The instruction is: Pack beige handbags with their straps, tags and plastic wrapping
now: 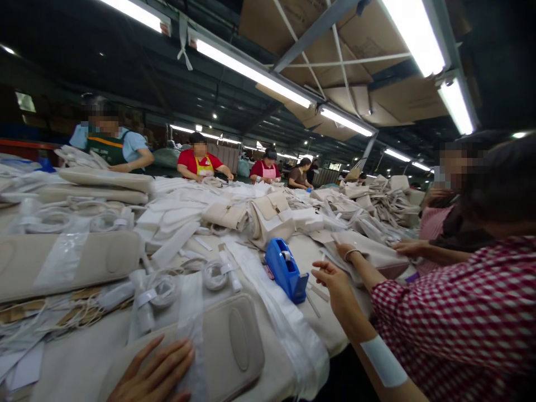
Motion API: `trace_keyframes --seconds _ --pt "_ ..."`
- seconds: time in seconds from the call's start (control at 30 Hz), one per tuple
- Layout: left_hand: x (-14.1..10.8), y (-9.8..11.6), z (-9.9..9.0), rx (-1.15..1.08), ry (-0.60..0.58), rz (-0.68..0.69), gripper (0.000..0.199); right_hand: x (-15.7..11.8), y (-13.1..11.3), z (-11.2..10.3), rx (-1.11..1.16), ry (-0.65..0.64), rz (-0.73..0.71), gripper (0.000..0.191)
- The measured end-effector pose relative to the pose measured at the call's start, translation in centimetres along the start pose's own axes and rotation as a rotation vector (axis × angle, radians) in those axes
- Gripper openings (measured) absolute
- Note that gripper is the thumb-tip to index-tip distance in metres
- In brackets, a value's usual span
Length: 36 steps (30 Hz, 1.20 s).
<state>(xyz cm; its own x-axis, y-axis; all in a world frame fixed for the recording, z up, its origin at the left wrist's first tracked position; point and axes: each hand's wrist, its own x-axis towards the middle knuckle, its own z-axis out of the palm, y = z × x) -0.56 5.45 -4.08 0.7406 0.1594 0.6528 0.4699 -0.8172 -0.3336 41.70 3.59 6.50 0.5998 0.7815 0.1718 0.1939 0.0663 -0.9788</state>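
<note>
Left hand (156, 369): palm down, fingers slightly spread, resting on the flat beige bag (240, 335) beside and partly over its plastic band (191, 310). Bag lies left of the blue tape dispenser (285, 271) and nearer the wearer; an oval outline shows at its right end.

Right hand (342, 290): raised just right of the dispenser, fingers half curled and apart. Whether any tape is on the fingertips: cannot tell. White patch (384, 360) on that forearm.

Long plastic sheet (268, 301) runs along the dispenser's left side toward the near table edge. Left of the dispenser, beyond the flat bag: 2 coiled straps (215, 275) (162, 290). Farther left: 1 more banded bag (113, 258), with 2 stacked padded pieces (104, 184) beyond it.

Just beyond the dispenser: 2 flap bags (274, 215) (226, 216), clasps visible. White and beige pieces heap the table (299, 346) behind them.

Right of the dispenser: person in checked shirt (456, 296), hands on a beige panel (372, 251); another person is partly visible behind. Across the table, beyond the dispenser: 4 people, wearing a green apron (104, 149), yellow apron (205, 166), pink apron (268, 171) and brown top (297, 177).
</note>
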Motion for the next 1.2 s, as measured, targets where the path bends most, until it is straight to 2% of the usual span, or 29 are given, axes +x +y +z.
trace_keyframes --seconds 0.23,0.47,0.6,0.7,0.8,0.87,0.93,1.03,1.1,1.2 --pt "-0.2 0.7 -0.2 -0.053 -0.049 -0.087 0.046 -2.6 3.9 -1.0 -0.114 -0.006 0.136 0.039" --pt "0.7 1.0 -1.2 -0.072 -0.037 -0.109 0.043 -0.6 6.0 -1.2 -0.229 0.015 0.097 0.035" --pt "1.0 1.2 -1.6 -0.090 -0.027 -0.141 0.038 0.0 6.9 -2.1 -0.356 0.020 0.070 0.034" --pt "1.1 1.8 -1.9 -0.143 -0.053 -0.209 0.035 -0.8 6.7 -3.5 -0.504 -0.010 0.059 0.032" --pt "1.5 2.5 -2.6 -0.240 -0.070 -0.321 0.032 -2.2 4.3 -3.8 -0.634 -0.102 0.004 0.031" --pt "1.8 2.9 -3.1 -0.313 -0.130 -0.376 0.032 -3.2 1.3 -2.2 -0.694 -0.218 -0.116 0.025" --pt "2.0 3.1 -3.5 -0.367 -0.215 -0.416 0.035 -4.3 -2.4 1.0 -0.895 -0.537 -0.480 0.019" --pt "2.2 3.2 -3.9 -0.399 -0.292 -0.455 0.037 -6.2 -7.3 7.9 -1.014 -0.939 -0.850 0.019" --pt "2.3 3.3 -4.0 -0.400 -0.301 -0.466 0.037 -7.3 -9.1 12.7 -1.058 -1.175 -1.007 0.019" --pt "2.4 3.4 -4.1 -0.376 -0.280 -0.481 0.040 -8.3 -9.3 18.7 -1.168 -1.467 -1.155 0.016"
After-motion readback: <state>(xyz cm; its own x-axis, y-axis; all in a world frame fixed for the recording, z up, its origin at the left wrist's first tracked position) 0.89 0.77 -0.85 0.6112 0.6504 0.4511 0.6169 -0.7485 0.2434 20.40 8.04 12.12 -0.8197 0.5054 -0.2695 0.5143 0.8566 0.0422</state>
